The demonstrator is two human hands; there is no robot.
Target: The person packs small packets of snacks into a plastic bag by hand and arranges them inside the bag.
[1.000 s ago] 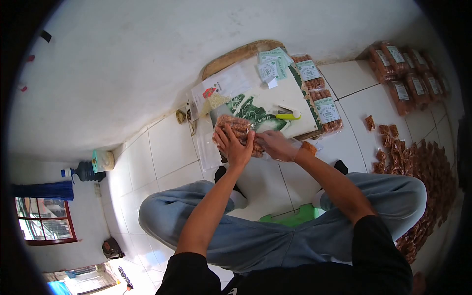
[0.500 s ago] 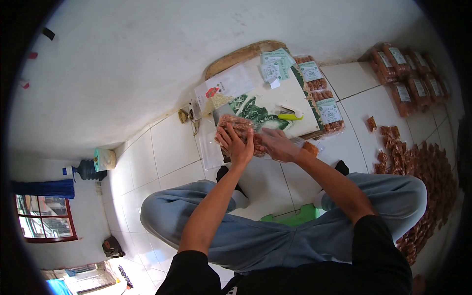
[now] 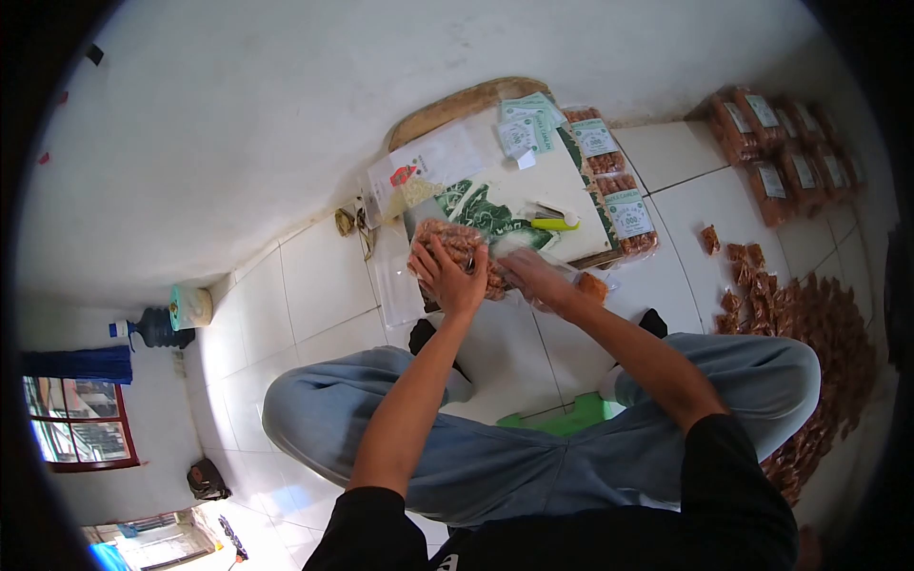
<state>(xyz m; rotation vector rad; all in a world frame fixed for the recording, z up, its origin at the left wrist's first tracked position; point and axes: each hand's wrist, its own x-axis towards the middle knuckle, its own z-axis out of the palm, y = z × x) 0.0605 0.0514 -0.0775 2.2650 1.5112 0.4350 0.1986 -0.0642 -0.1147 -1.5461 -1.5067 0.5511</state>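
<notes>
A clear plastic bag of reddish-brown snack packets lies at the near edge of a low white-and-green tabletop. My left hand presses over its left part, fingers spread and curled around it. At the right end of the bag, my right hand has its fingers closed on the plastic. Just beyond that hand lies a lime-green tool. A small orange-brown packet sits beside my right wrist.
Printed green labels lie at the table's back. Labelled full packs stand along its right side. More packs are stacked by the wall at far right, above a large heap of small packets. Clear plastic sleeves lie at left.
The whole view has shifted slightly left. Both hands stay on the bag, and the right fingers have moved a little at its end.
</notes>
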